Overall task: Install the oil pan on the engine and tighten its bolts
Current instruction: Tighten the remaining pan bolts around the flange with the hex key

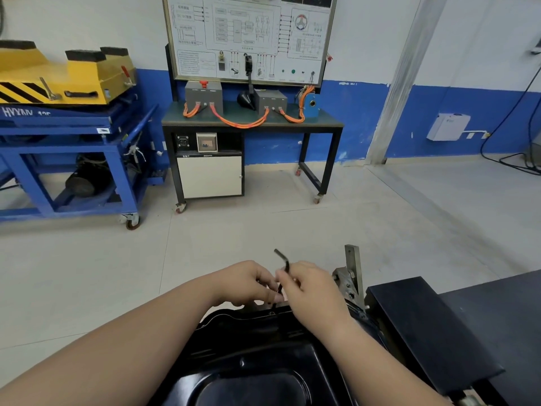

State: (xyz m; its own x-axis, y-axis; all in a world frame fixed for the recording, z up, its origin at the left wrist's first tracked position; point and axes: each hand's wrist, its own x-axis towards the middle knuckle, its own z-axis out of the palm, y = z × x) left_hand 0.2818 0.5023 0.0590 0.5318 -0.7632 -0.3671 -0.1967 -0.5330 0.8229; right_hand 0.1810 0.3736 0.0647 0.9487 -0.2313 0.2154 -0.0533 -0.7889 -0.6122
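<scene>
The black oil pan [251,356] lies in front of me at the bottom centre, its flange along the far edge. A black L-shaped hex key [282,256] stands upright over that far flange, its short arm pointing up and left and its lower tip at a bolt spot on the rim. My right hand [313,285] grips the key's upper shaft. My left hand [248,282] pinches the lower part of the shaft just above the flange. The bolt itself is hidden by my fingers.
A metal bracket of the engine stand [349,276] rises just right of my right hand. A black bench top [427,332] lies to the right. Across the floor stand a wheeled training bench with orange cables [251,121] and a blue lift cart [70,159].
</scene>
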